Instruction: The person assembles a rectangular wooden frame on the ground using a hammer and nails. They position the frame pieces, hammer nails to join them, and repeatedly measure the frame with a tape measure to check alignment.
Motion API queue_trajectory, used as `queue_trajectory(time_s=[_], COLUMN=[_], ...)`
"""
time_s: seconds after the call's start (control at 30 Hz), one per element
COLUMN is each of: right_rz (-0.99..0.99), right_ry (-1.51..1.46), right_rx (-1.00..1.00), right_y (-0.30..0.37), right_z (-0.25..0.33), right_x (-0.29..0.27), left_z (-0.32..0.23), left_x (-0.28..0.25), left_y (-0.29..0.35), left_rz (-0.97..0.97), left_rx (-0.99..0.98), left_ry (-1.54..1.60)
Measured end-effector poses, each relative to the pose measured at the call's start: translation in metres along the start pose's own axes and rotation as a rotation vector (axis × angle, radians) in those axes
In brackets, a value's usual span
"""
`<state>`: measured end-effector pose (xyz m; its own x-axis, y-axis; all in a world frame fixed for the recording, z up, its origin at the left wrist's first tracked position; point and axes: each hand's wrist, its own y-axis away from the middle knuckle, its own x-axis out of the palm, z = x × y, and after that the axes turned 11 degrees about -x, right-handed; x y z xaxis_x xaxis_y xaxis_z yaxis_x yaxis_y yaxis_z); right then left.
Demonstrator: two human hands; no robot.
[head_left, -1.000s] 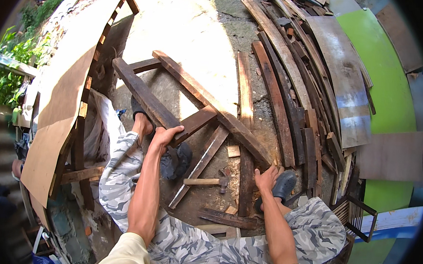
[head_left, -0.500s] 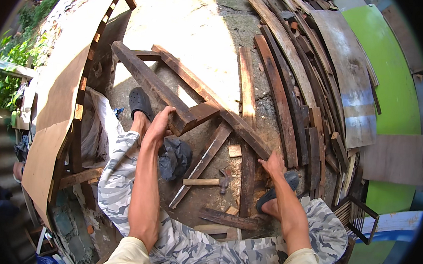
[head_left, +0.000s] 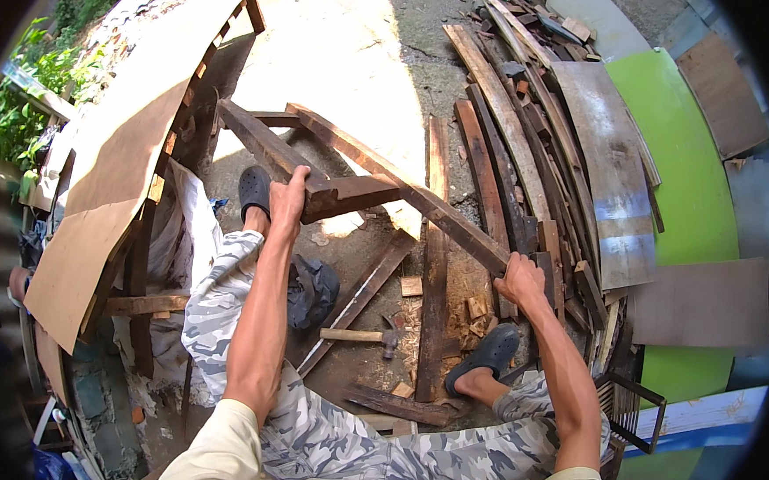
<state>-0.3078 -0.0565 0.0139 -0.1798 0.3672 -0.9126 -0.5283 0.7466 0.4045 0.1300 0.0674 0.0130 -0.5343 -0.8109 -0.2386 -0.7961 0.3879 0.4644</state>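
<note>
Plainly, in the head view, the left hand (head_left: 290,197) was clamped around the near end of a thick beam (head_left: 263,140) of a dark wooden frame (head_left: 361,193), while the right hand (head_left: 521,282) was closed on the end of its long beam (head_left: 460,230). The frame was ahead of the person, crossing above a plank (head_left: 431,331). Nearer, a hammer (head_left: 352,335) lay across a white-edged timber (head_left: 368,287).
</note>
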Motion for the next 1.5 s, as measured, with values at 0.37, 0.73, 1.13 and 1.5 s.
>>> queue_trajectory(time_s=[0.37, 0.73, 1.13, 1.5], right_rz=[-0.865, -1.388, -0.642, -0.560], right_ry=[0.076, 0.063, -0.930, -1.246], right_rx=[-0.222, -0.799, -0.451, -0.388], right_y=[0.158, 0.062, -0.156, -0.190], right_z=[0.075, 0.117, 0.156, 0.196], right_x=[-0.373, -0.423, -0.227, -0.237], left_z=[-0.153, -0.138, -0.148, -0.154], left_x=[-0.048, -0.085, -0.088, -0.064], left_y=[0.067, 0.056, 0.002, -0.015], left_rz=[0.489, 0.629, 0.586, 0.279], left_rx=[-0.153, -0.081, -0.083, 0.108], left_ry=[0.219, 0.436, 0.337, 0.316])
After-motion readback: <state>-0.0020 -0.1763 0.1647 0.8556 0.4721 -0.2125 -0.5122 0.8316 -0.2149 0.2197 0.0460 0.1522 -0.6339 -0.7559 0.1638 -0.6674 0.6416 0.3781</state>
